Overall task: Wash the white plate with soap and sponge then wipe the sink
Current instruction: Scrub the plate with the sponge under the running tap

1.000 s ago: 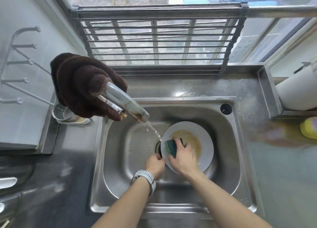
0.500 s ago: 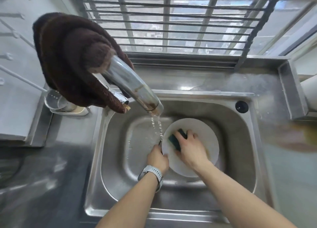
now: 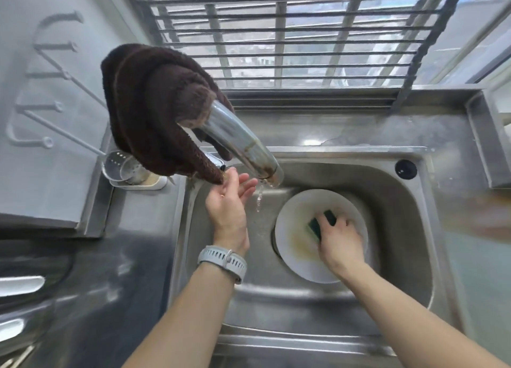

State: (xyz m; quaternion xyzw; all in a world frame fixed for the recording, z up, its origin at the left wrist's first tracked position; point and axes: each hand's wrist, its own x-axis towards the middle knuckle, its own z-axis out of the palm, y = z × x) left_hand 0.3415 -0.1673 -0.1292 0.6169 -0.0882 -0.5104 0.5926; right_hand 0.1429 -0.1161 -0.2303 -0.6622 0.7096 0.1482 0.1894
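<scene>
Two bare forearms reach in from the bottom edge, the left one carrying a pale grey wristwatch [image 3: 222,261]; right hand [image 3: 339,240] lies low in the steel sink [image 3: 398,257], fingers curled over a green sponge [image 3: 318,225] and pressing it onto the white plate [image 3: 290,229]; the plate rests in the basin, right of centre, partly under that hand, with a yellowish smear across its bare left half; left hand [image 3: 228,201] is raised well to the left of the plate, clear of it, fingers straight and slightly spread, holding nothing, fingertips just beside the thin stream of water [image 3: 259,196]; the stream falls from the curved metal tap [image 3: 243,143] into the basin left of the plate; a dark brown cloth [image 3: 154,107] hangs over the tap's upper part; a perforated metal holder [image 3: 125,167] stands on the counter at left; a barred window [image 3: 290,41] closes the far side.
</scene>
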